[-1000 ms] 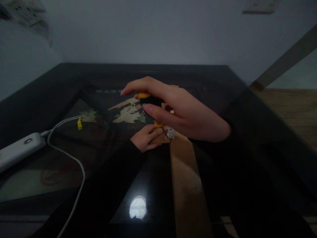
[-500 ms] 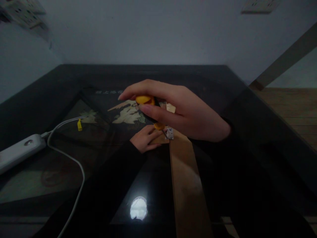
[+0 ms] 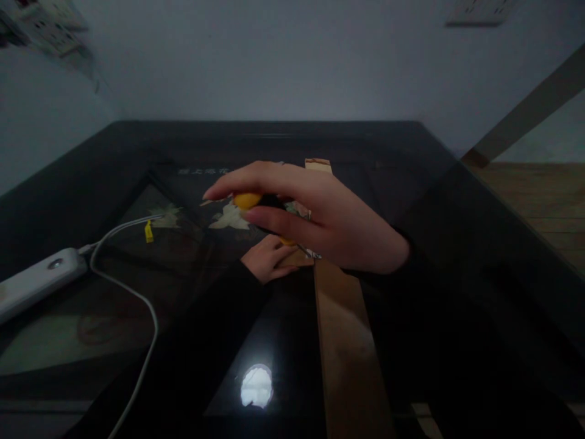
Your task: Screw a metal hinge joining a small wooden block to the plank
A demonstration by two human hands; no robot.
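Yellow and black, the screwdriver (image 3: 247, 200) slants in your right hand (image 3: 320, 204), thumb and fingers wrapped around its handle, its thin shaft pointing down to a silvery hinge (image 3: 313, 253) beside a long wooden board (image 3: 345, 341); whether the tip meets a screw is too small to tell. Your left hand (image 3: 265, 259) lies with fingers slightly parted over a smaller wood piece (image 3: 295, 259); whether it pinches or only presses, you cannot tell. Expect the tool to be light and stiff, best held by that thick handle, its tip apt to skid on metal. Both wood parts look rigid, easiest steadied along their edges, as the glossy dark table (image 3: 274, 131) may let them slide. Left of you sit a white power strip (image 3: 46, 274), a pale cable (image 3: 153, 317) and a yellow tag (image 3: 148, 231); beyond stands a plain wall (image 3: 274, 61), dimly lit, bearing sockets (image 3: 479, 11).
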